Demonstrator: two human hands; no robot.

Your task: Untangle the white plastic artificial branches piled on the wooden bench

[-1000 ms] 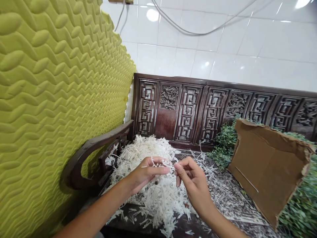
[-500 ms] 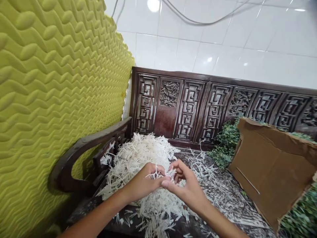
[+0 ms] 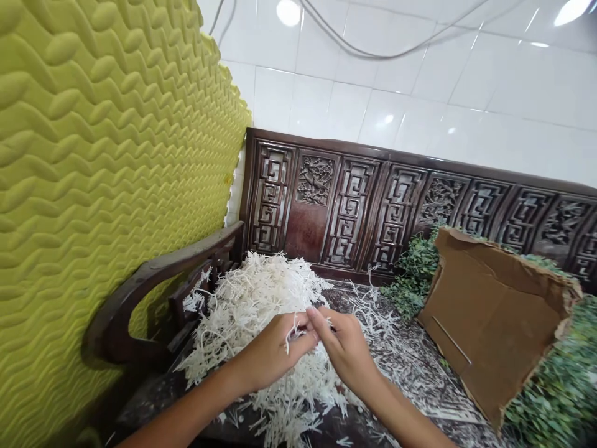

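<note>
- Hands close together: left hand (image 3: 268, 351) curled around a tuft of white shredded fibre (image 3: 295, 336); right hand (image 3: 346, 351) pinched narrow against it, grip unclear;
- white shredded-fibre mound (image 3: 254, 298) runs from the dark carved wooden backrest (image 3: 349, 211) toward the front, beneath both, left hand nearer;
- dark mottled worktop (image 3: 410, 367) carries it.

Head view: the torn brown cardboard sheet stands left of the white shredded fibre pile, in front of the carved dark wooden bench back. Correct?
No: the head view shows the torn brown cardboard sheet right of the white shredded fibre pile, not left. It does stand in front of the carved dark wooden bench back.
</note>
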